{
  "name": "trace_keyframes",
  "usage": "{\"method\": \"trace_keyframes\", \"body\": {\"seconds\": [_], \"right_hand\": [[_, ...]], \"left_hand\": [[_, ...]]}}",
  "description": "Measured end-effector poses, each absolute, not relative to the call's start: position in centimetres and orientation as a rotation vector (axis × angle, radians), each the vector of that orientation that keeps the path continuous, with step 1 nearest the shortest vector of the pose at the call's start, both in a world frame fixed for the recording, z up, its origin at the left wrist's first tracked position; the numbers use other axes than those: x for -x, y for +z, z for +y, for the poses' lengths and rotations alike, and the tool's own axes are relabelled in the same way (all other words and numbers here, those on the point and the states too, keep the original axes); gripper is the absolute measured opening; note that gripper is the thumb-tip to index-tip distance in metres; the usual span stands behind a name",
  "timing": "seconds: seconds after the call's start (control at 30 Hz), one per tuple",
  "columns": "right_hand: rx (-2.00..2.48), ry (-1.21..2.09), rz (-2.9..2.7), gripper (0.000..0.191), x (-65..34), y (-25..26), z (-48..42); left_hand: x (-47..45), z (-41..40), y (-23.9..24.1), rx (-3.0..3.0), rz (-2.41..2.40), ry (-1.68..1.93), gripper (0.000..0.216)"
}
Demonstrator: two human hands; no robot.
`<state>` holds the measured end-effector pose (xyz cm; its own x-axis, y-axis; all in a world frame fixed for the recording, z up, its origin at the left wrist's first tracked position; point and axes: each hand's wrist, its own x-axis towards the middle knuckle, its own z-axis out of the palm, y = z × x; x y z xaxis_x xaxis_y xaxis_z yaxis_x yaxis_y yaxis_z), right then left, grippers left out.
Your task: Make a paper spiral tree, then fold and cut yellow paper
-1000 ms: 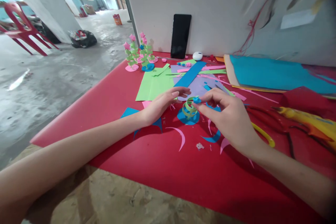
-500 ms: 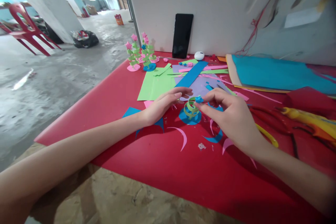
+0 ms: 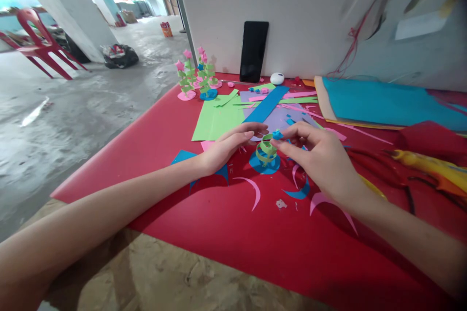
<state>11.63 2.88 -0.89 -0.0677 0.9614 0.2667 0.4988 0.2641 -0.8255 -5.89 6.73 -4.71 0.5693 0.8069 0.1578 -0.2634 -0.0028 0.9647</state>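
Between thumb and fingertips, my right hand (image 3: 321, 155) pinches a small blue paper star (image 3: 278, 134). The star is at the top of a curled green paper spiral (image 3: 265, 148); I cannot tell whether the two touch. Beneath the spiral lies a round blue paper base (image 3: 255, 165) on the red tabletop (image 3: 211, 233). My left hand (image 3: 229, 146) is open just left of the spiral, its fingers stretched out and holding nothing. Pink crescent scraps (image 3: 253, 192) and a blue crescent scrap (image 3: 301, 192) lie in front of the base.
Finished paper plants (image 3: 188, 80) with stars stand at the back left. A black phone (image 3: 254, 51) leans on the wall beside a white rounded object (image 3: 277, 78). Green paper (image 3: 215, 119) and strips lie behind my hands. A yellow glue gun (image 3: 426, 163) is at the right.
The blue star in my right hand has risen very slightly and sits closer over the spiral's top. My left hand has barely moved. The whole view has shifted a little.
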Motion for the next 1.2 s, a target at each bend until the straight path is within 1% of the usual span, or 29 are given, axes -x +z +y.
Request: {"method": "trace_keyframes", "body": {"seconds": [0.53, 0.83, 1.2], "right_hand": [[1.35, 0.687, -1.737, 0.013, -11.84, -0.82, 3.02], [1.384, 0.675, -1.755, 0.019, -12.09, -0.59, 3.28], [1.343, 0.672, -1.815, 0.016, -12.39, -0.77, 3.31]], "left_hand": [[5.96, 6.68, -4.74, -1.345, 0.558, 0.885, 0.03], [6.09, 6.63, -4.62, -1.379, 0.567, 0.856, 0.032], [6.04, 6.55, -4.67, -1.38, 0.568, 0.871, 0.03]]}}
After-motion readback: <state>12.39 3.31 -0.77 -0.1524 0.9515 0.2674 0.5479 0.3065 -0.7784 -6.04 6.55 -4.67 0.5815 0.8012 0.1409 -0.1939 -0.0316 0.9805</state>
